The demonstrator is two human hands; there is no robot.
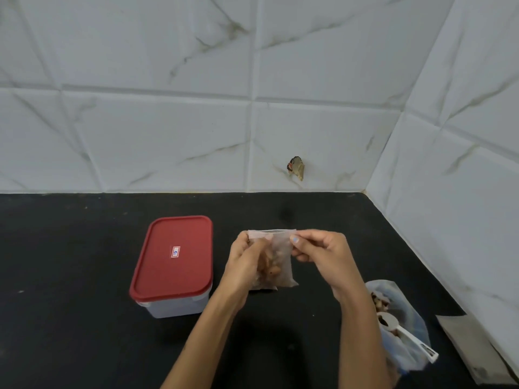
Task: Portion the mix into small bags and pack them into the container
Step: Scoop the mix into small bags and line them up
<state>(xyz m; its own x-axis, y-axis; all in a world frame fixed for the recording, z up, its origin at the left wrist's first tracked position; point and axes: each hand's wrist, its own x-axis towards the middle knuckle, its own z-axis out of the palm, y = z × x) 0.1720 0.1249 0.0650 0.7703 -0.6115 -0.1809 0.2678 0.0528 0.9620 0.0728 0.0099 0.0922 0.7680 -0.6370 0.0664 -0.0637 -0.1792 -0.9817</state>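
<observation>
Raised left hand point(247, 259) and right hand point(320, 248) pinch bag point(282, 259).

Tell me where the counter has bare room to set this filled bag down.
Bare black counter lies left of the red-lidded plastic container, and behind it toward the tiled wall. Crowded: front right, where the large mix bag with white scoop and grey pouch sit.
</observation>
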